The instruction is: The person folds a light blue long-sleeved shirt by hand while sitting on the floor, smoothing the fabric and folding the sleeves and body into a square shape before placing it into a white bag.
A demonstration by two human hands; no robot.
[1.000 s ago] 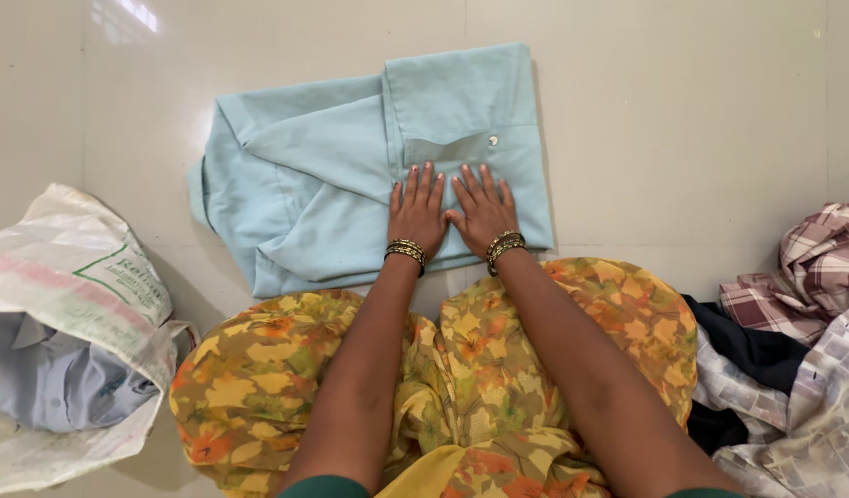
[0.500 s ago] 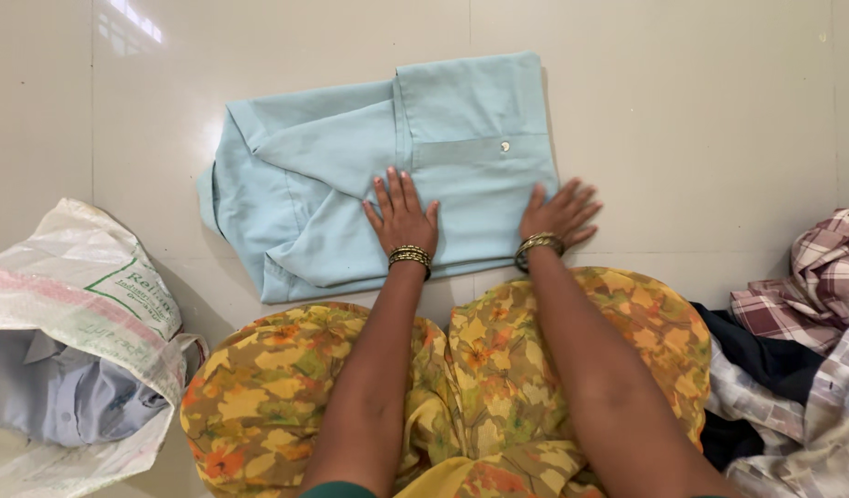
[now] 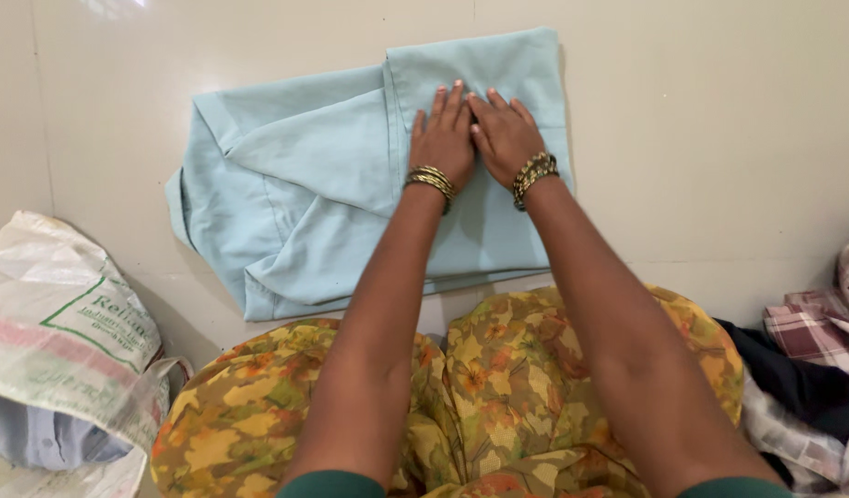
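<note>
Glossy cream tile floor (image 3: 701,138) fills the bg, w/ a light blue shirt (image 3: 305,184) laid flat on it, partly folded, sleeve and collar side bunched to the left, folded panel on the right. Left hand (image 3: 443,134) is pressed palm-down on the upper part of the folded panel, fingers straight and together, nothing gripped. Right hand (image 3: 505,131) is laid flat just beside it, thumbs nearly touching, also open, nothing grasped. Gold bangles (image 3: 431,179) are worn on the left wrist, more bangles on the right wrist. Both forearms are stretched fwd over the lap, which is covered by a yellow-orange floral garment (image 3: 498,387) at the shirt's near edge. White woven sack (image 3: 65,341) w/ green print is seen at the lower left, w/ a grey-blue garment (image 3: 37,438) poking out of its mouth. Pile of clothes at the lower right: red-white plaid shirt (image 3: 816,327), dark cloth (image 3: 798,383) under it, checked fabric (image 3: 793,443) at the very edge. Pile is well apart from both hands.
</note>
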